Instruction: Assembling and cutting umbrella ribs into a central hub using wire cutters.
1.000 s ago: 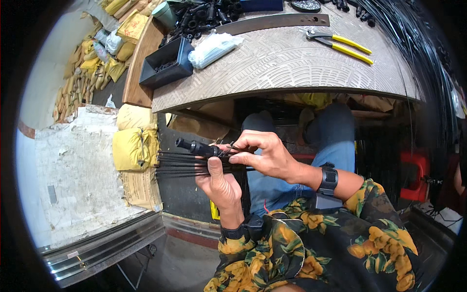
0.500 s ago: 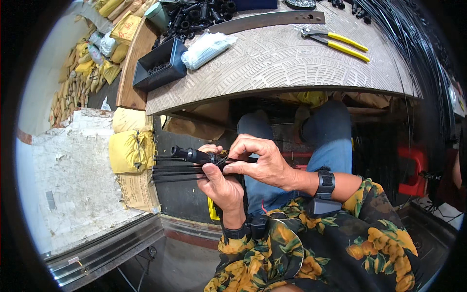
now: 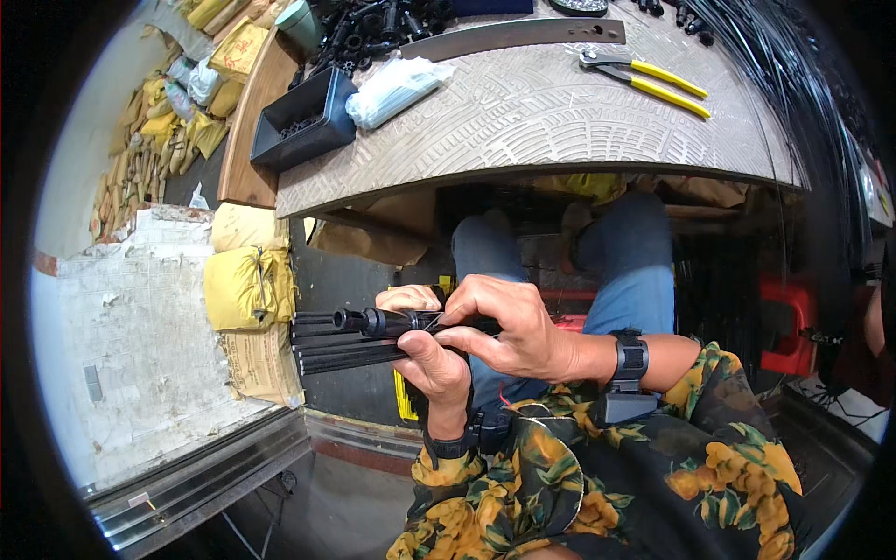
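My left hand (image 3: 437,371) is wrapped round what looks like a black umbrella frame (image 3: 383,323), held over my lap. Its ridged black plastic tube and hub point left, with several thin dark ribs (image 3: 334,360) spread beside them. My left thumb lies along the near side; the other fingers curl round the far side. The thumb and forefinger of my right hand (image 3: 511,329) pinch at a thin wire (image 3: 436,321) by the hub's right end. Their tips almost meet my left fingers, and the exact joint under them is partly hidden.
On the patterned table (image 3: 523,121) lie yellow-handled pliers (image 3: 667,86), a flat metal strip (image 3: 518,39), a bag of pale sticks (image 3: 397,91), and a dark box (image 3: 303,121) of small parts. Black plastic parts (image 3: 373,33) pile behind. Long black wires (image 3: 803,103) hang at right.
The umbrella frame has shifted slightly and turned a little in my left hand, so its tube end faces more toward me. My right fingers stay pinched at the hub, a little lower.
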A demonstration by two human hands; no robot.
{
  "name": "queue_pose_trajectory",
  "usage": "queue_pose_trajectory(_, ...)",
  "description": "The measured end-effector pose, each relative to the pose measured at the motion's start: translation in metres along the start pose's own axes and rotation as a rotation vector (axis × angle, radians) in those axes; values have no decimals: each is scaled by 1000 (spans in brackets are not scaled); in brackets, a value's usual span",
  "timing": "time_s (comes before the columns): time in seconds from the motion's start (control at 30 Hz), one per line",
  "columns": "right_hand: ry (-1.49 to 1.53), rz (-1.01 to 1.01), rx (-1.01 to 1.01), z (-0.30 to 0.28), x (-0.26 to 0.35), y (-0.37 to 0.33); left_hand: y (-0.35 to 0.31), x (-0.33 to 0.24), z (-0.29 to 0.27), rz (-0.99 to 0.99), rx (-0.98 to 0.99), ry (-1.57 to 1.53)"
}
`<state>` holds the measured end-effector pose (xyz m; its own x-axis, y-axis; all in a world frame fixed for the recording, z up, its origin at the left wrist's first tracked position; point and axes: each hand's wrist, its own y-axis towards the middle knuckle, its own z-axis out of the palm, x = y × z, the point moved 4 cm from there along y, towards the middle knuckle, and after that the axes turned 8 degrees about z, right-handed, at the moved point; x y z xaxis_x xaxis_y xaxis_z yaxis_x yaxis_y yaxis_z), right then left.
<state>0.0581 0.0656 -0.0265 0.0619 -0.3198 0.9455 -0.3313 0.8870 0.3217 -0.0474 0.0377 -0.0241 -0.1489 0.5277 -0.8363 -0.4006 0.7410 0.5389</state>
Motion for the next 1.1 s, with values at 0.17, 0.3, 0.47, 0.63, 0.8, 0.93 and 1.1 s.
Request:
queue_pose_trajectory(0.17, 76, 6, 48, 3, -2, 3, 2, -5, 1, 47, 15, -76)
queue_pose_trajectory(0.3, 571, 227, 127, 10, -23, 7, 0, -5, 4, 58, 30, -69)
queue_pose_trajectory(0.47, 837, 526, 402, 12, -31, 9, 0, -11, 13, 91, 76, -81)
queue_pose_trajectory(0.63, 983, 524, 403, 13, -31, 4, 2, -13, 16, 179, 244, -132)
queue_pose_trajectory(0.8, 1065, 469, 438, 8, -48, -1, -2, -16, 19, 25, 224, 190)
queue_pose_trajectory(0.93, -229, -166, 303, -92, -2, 37, 14, -10, 46, -5, 203, 54)
queue_pose_trajectory(1.1, -1429, -70, -329, -243, -1, 80, 17, -6, 60, 21, 600, 170)
